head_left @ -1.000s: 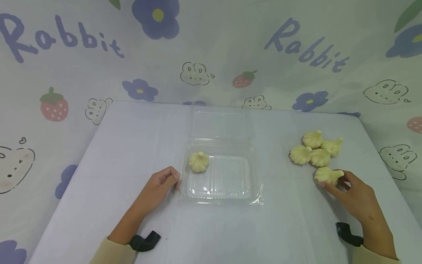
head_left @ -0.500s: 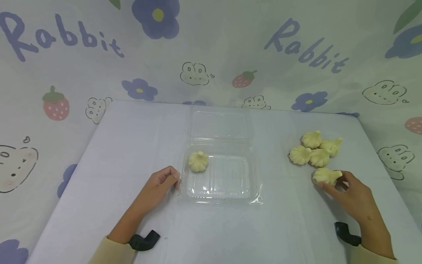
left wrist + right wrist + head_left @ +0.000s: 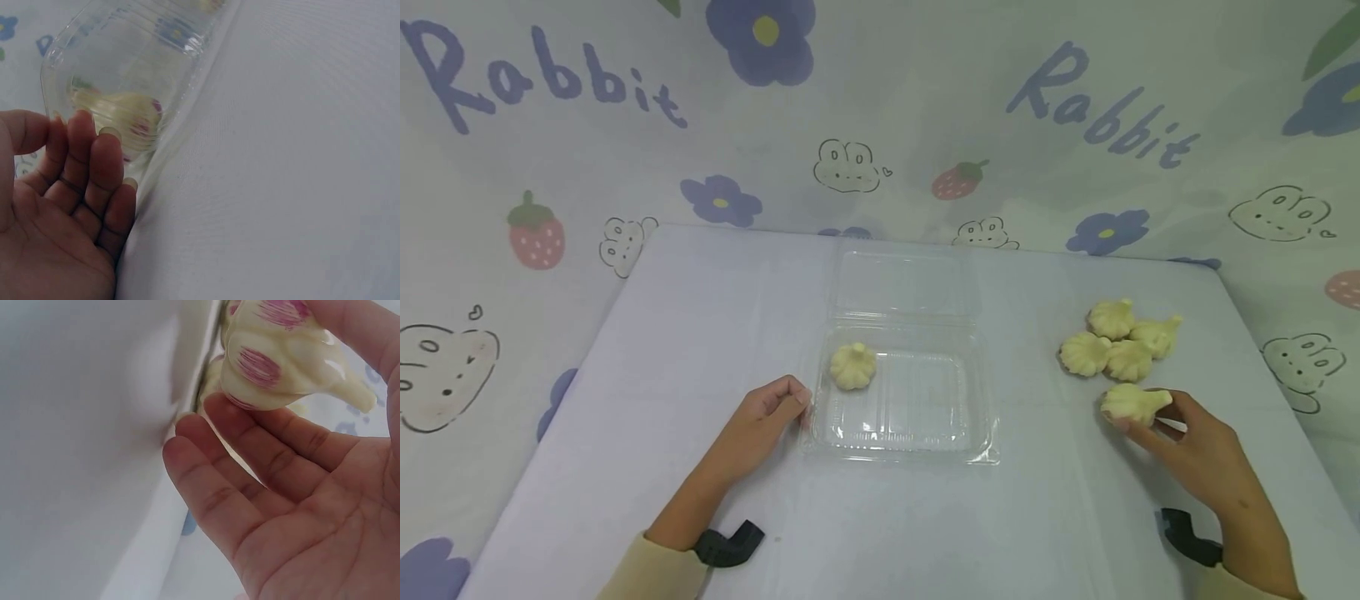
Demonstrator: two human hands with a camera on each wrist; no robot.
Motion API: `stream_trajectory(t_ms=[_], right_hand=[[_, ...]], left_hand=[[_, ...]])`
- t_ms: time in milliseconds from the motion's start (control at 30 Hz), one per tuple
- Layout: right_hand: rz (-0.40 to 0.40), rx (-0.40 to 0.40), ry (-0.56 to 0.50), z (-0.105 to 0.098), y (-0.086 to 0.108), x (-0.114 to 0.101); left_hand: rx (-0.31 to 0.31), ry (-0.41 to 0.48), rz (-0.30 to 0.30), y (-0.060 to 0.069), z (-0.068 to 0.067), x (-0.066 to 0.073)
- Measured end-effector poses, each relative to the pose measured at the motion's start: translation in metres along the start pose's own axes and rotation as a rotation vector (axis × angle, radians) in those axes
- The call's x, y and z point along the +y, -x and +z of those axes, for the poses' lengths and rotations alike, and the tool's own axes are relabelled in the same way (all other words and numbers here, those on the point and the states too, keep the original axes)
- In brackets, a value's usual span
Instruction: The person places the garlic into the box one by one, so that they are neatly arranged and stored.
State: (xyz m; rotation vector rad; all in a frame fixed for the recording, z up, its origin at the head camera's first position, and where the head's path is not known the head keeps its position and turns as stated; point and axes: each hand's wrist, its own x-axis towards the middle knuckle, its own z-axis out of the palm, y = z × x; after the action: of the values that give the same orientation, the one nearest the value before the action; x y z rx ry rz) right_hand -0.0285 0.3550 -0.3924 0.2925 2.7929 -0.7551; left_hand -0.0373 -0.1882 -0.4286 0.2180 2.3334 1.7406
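With thumb and fingers, my right hand (image 3: 1202, 454) grips a garlic bulb (image 3: 1131, 405), its stem pointing right. Purple-pink streaks mark this garlic bulb (image 3: 275, 362) in the right wrist view. My left hand (image 3: 763, 425) pinches the left rim of a clear plastic clamshell box (image 3: 925, 457), thumb against forefinger in the left wrist view. The box's lid (image 3: 902, 283) lies folded back behind it. Inside, at the back left, sits another garlic bulb (image 3: 853, 367); through the clear wall the left wrist view shows this bulb (image 3: 125, 115).
Several garlic bulbs (image 3: 1127, 360) lie clustered on the white table (image 3: 1045, 517), just beyond my right hand. Behind the table hangs a printed cloth (image 3: 910, 100) with rabbits, flowers and strawberries. A dark wrist mount (image 3: 730, 546) shows at the left wrist.
My right hand has shifted slightly left with the garlic bulb in its grip. The left hand stays at the box's rim, and the box has not moved.
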Motion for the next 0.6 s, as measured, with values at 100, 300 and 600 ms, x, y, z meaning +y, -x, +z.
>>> stream_trajectory(t_ms=[100,300,600], right_hand=[[-0.038,-0.017,-0.002,0.000,0.003,-0.005],[-0.109,-0.071,-0.008,0.004,0.006,-0.020],[-0.254,-0.093,-0.019,0.013,0.016,-0.051]], left_hand=[[0.000,-0.006,-0.002,0.000,0.000,0.001],[-0.006,0.005,-0.008,0.001,-0.001,0.002],[-0.003,0.005,-0.011,0.000,0.000,0.001]])
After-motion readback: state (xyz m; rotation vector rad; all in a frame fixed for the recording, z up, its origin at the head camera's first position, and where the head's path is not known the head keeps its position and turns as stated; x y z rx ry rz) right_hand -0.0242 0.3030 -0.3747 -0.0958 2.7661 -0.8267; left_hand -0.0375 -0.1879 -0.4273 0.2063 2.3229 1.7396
